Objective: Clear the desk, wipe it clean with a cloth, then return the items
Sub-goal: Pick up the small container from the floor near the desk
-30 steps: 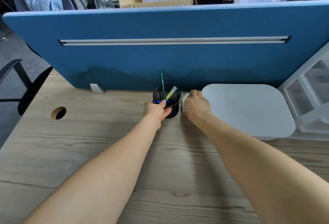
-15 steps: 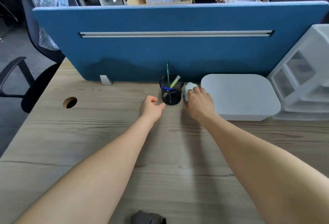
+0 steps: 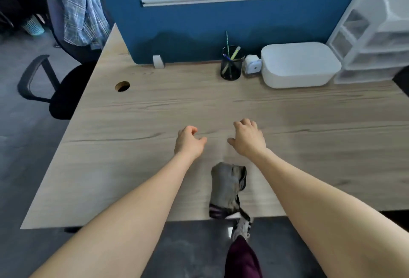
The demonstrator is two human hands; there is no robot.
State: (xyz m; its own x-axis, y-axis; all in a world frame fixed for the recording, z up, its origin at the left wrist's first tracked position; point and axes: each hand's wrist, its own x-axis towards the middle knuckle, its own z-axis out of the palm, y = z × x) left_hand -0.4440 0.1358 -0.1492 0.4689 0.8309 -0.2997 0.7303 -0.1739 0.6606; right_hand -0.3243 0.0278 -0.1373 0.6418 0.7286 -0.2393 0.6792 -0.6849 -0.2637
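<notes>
Both hands hover over the middle of the counter (image 3: 137,136), the left hand (image 3: 188,141) and right hand (image 3: 247,139) with fingers loosely curled and holding nothing. Just behind them the grey cloth (image 3: 226,186) lies crumpled at the near edge. By the blue partition (image 3: 199,16) stand the mesh pen cup (image 3: 230,68), a small white sharpener (image 3: 253,67) and a white box (image 3: 298,65), side by side.

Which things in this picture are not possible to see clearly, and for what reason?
All in the head view:
- White storage box: the lid hides its contents.
- Plastic drawer unit: cut off by the right edge, and its drawers are blurred.
- Pencil cup: the pens inside are too small to identify.
- Grey cloth: its lower end hangs over the desk edge.
- Small white device: too small to identify.
</notes>
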